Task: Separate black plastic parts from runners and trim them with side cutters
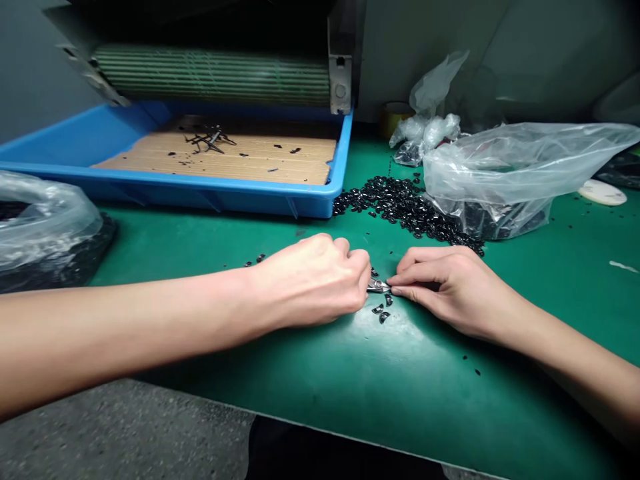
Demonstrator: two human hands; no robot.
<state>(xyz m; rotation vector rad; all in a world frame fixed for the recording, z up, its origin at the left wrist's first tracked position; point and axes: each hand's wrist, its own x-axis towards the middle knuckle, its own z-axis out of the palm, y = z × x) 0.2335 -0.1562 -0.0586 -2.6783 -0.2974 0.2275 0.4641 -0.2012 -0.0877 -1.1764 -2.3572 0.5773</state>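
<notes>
My left hand [325, 280] is closed in a fist around small metal nippers [379, 286]; their handles are hidden inside it and the jaws point right. At the jaw tips, the thumb and fingers of my right hand [445, 280] are pinched together. Whatever they hold is too small and covered to make out. Just below the nippers lie several black half-moon pieces [384, 317], loose on the green tabletop [320, 380]. Behind my hands spreads a large pile of similar shiny black pieces [400, 203].
A blue tray [225, 187] lined with cardboard [280, 160] holds black scraps [213, 139], under a machine with a green roller belt [215, 75]. Clear plastic bags stand at left [50, 220] and right [505, 173]. A white disc [602, 193] lies far right. The table edge is nearby.
</notes>
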